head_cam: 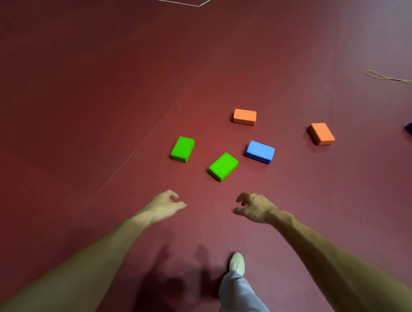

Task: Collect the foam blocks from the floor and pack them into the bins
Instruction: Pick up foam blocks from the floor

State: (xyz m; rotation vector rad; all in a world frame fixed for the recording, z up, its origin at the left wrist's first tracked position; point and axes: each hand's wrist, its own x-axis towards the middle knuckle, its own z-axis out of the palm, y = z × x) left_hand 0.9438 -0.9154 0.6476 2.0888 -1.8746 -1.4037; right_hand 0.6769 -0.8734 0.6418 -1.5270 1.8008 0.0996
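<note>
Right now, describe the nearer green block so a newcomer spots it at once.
Look on the dark red floor just ahead of the left hand and right hand. The nearer green block sits between another green block and a blue block. Of the three, it lies closest to both hands.

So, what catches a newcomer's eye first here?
Bright against the dark red floor lie a left green block, right green block and blue block, with a rear orange block and right orange block beyond. Below, the left hand and right hand reach forward, empty.
</note>
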